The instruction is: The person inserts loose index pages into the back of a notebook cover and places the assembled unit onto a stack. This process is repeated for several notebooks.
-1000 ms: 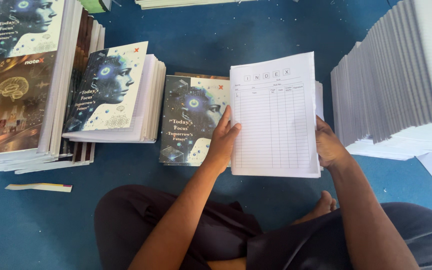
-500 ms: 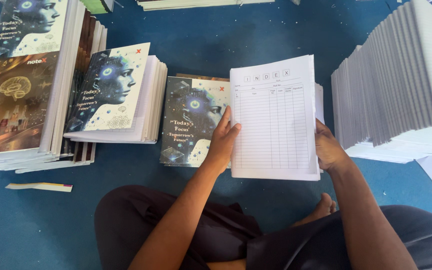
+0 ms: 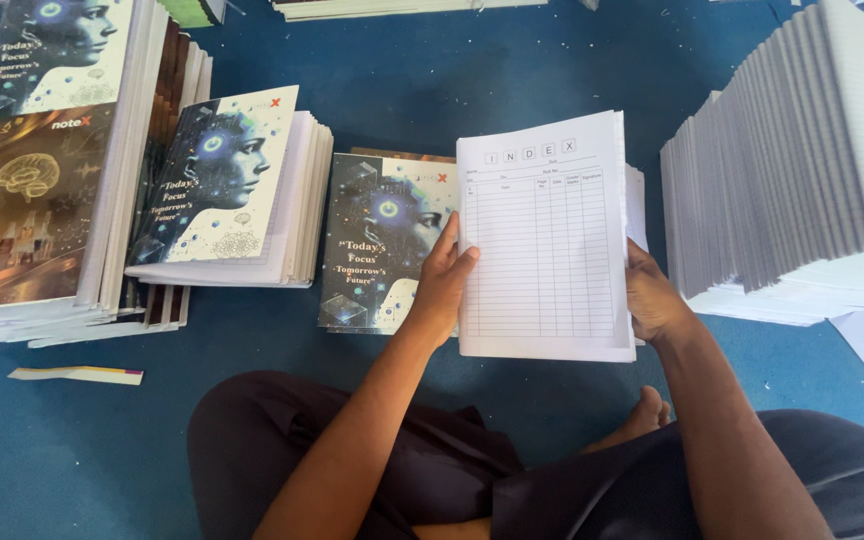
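Both arms were bare to past elbow below left hand (image 3: 439, 290) and right hand (image 3: 655, 300); no rings, no watch. Dark loose trousers; bare toes showed.

I've got a single view here, from the head camera, looking steeply down over my own lap at the blue floor (image 3: 512, 70). It sits close: my forearms rise from the bottom edge, the crossed legs fill the lower third, and the left hand (image 3: 439, 285) and right hand (image 3: 655, 300) land near centre frame. The lens faces forward and down, so the far floor runs along the top edge. The book stacks (image 3: 62, 170) are cropped at the left, the white page pile (image 3: 802, 170) at the right. With one view, nothing overlaps.
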